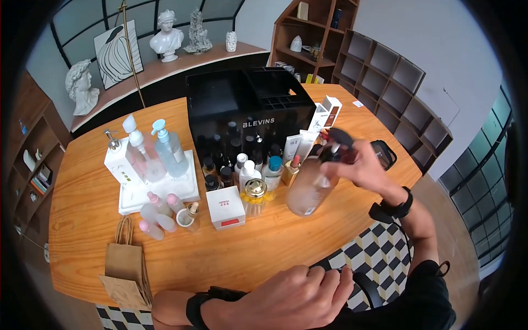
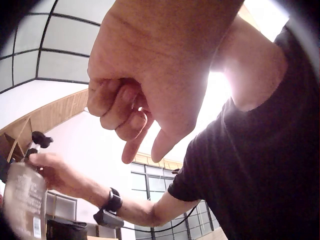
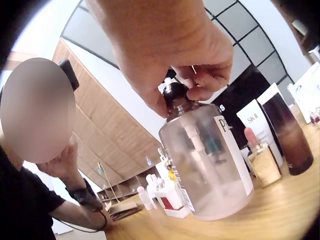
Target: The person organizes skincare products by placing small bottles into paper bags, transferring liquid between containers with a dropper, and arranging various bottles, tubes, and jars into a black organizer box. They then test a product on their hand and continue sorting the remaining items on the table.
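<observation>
My right hand (image 1: 360,165) grips a large see-through pump bottle (image 1: 309,190) by its neck, just under the black pump head (image 1: 340,137). In the right wrist view the fingers and thumb close round the bottle's dark collar (image 3: 176,95); its base is right at the tabletop. Beside it stand a lipstick (image 1: 291,169), a white SK-II tube (image 3: 253,120) and a dark brown bottle (image 3: 290,135). My left hand (image 1: 286,297) hovers before my body with loosely curled fingers, holding nothing. The left wrist view shows its index finger and thumb pointing down.
A black BLEVINS case (image 1: 247,110) stands mid-table behind several small bottles. Left of these are a white box (image 1: 226,208), a white tray (image 1: 190,190) with pump bottles, and small pink-capped bottles (image 1: 159,204). A brown paper bag (image 1: 125,264) lies near the front left edge.
</observation>
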Motion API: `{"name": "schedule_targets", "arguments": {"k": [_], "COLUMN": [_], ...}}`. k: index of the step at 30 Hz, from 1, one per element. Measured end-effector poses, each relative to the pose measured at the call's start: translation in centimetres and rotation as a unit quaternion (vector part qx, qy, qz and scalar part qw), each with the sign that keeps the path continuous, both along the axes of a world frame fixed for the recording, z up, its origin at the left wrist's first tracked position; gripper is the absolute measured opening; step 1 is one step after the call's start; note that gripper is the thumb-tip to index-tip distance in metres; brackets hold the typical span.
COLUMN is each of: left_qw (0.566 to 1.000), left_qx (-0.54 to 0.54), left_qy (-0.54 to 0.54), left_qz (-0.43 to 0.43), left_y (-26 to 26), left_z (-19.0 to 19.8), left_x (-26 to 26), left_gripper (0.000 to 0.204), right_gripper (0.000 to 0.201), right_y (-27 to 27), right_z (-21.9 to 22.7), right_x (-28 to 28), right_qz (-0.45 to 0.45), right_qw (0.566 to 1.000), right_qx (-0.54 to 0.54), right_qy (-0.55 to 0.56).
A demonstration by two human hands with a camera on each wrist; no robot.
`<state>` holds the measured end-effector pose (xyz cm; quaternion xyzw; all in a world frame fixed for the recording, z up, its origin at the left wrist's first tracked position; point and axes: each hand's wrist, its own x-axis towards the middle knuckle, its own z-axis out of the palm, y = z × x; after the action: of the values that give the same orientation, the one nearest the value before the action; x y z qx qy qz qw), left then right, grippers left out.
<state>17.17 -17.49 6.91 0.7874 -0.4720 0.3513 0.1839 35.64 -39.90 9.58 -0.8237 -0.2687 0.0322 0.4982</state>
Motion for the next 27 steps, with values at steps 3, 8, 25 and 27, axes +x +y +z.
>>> {"name": "schedule_targets", "arguments": {"k": [3,8,25,27], "left_qw": [1.0,0.999,0.998,0.998], "left_qx": [0.015,-0.007,-0.012,-0.011], "left_qy": [0.017,0.03,0.062,0.063], "left_qz": [0.006,0.008,-0.022,-0.025], "left_y": [0.3,0.2,1.0,1.0], "left_z": [0.8,0.8,1.2,1.3], "left_x": [0.0,0.1,0.1,0.2], "left_gripper": [0.022,0.027,0.032,0.032], "right_gripper": [0.021,0.031,0.042,0.037], "right_y": [-1.0,0.7,10.1,10.8], "right_z": [3.6,9.8,10.6,9.0], "right_x": [1.6,5.7,20.2,22.4], "right_qz": [-0.06,-0.078,-0.093,-0.091], "right_qw": [0.997,0.984,0.967,0.964], "right_qx": [0.044,0.089,-0.052,-0.07], "right_qy": [-0.008,-0.132,-0.232,-0.24]}}
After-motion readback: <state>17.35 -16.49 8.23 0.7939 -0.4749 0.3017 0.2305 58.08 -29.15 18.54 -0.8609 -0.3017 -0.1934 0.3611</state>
